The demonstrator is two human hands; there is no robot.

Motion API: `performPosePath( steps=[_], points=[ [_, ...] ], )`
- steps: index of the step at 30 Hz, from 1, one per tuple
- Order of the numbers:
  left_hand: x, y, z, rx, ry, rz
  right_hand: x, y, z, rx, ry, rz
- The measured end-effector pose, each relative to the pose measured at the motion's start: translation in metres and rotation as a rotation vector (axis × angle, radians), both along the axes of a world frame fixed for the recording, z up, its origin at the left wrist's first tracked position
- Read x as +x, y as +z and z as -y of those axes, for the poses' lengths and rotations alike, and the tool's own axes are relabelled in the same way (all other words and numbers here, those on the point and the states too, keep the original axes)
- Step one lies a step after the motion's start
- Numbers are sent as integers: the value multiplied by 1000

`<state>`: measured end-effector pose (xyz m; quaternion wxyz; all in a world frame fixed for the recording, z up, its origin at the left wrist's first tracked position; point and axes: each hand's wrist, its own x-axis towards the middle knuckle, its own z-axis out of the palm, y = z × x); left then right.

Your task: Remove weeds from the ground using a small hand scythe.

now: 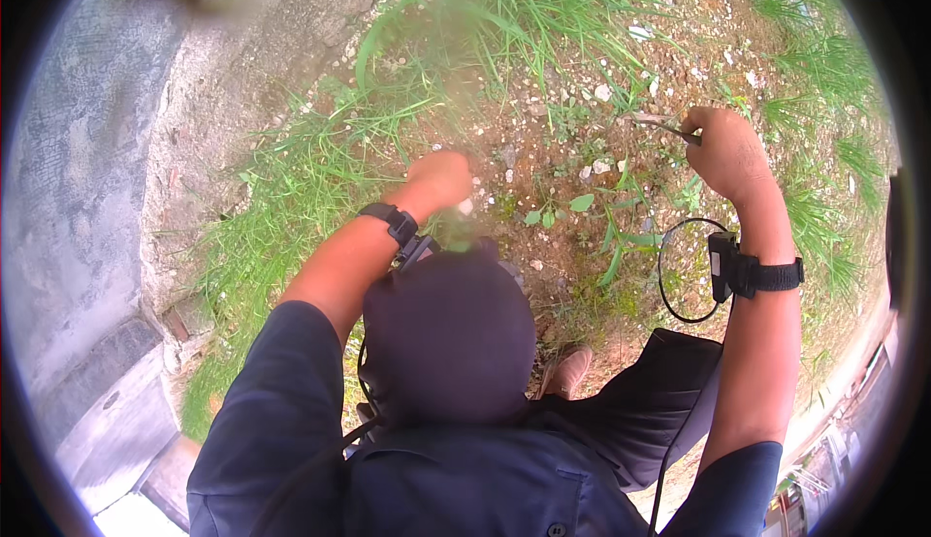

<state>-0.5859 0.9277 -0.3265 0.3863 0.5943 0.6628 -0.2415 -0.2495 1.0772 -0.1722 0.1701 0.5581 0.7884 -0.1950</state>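
Observation:
My right hand [727, 152] grips a thin tool with a dark, narrow shaft [673, 130]. Its far end points left, low over the pebbly soil, and its exact kind is unclear. My left hand [440, 177] is curled and slightly blurred above the ground, beside a patch of grass [305, 166]. Whether anything sits inside its fingers is hidden. Between the two hands grow small broad-leaved weeds [560, 211] and low sprigs among white stones [600, 166]. Taller grass [538, 6] stands beyond them.
A concrete wall [80, 173] with a rough footing [240, 50] runs along the left. Straps with devices circle both wrists, and a black cable loop [660, 268] hangs by the right one. Rounded dark cloth [451, 341] hides ground in front of me. A shoe [569, 371] rests on the soil.

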Motion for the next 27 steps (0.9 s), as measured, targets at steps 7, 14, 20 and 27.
performPosePath(
  steps=[7,14,20,27],
  points=[
    [-30,65,-10,-51,-223,257,-7,5,-1,-19,-14,20],
    [-125,182,-60,447,346,85,0,4,6,-14,-32,19],
    [-157,159,-121,624,77,-387,-8,9,1,-27,-52,42],
    [-181,52,-106,255,49,-385,-11,5,0,-18,-54,17]
  ],
)
